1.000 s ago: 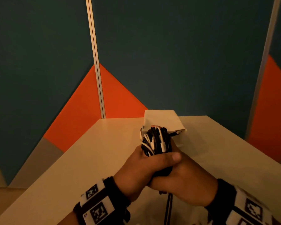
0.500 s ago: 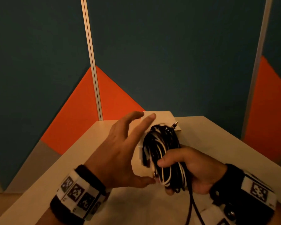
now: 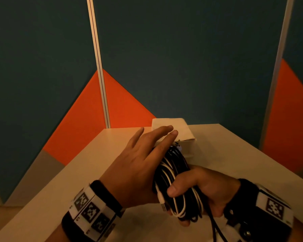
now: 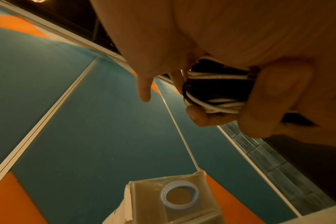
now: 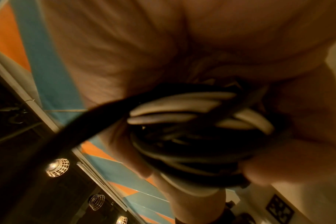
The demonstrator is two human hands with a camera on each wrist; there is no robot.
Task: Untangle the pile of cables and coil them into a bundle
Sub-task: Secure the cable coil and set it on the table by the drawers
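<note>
Table: your hands are over a pale tabletop (image 3: 234,154) whose far corner points away from you.
Room: behind the table stand dark teal wall panels with orange triangles, split by pale vertical strips (image 3: 98,67); the wrist views also catch caged lamps (image 5: 57,167) overhead.
Carton: a white carton (image 3: 180,130) stands on the table just beyond your fingers; your left wrist view looks at its sloped top and round, pale blue spout ring (image 4: 179,195).
Right hand: your right hand (image 3: 206,187) is wrapped round the cable bundle (image 3: 173,172), thumb across the front and fingers curled behind (a firm, full grasp).
Bundle: black and white cables are coiled together into an upright oval loop, held above the table between your two hands.
Left hand: your left hand (image 3: 138,165) is spread with its fingers (image 3: 164,131) straight, lying flat against the left side of the coil without closing round it.
Loose end: black strands trail down from the bundle (image 3: 215,227) and leave the frame at the bottom edge.
Hard to read: the right wrist view is blurred, so individual cables (image 5: 182,106) merge; a small connector at the top of the coil (image 3: 177,143) is too small to identify.
Cut off: both forearms, with their black bands and marker blocks (image 3: 91,210), run out of the head view.
</note>
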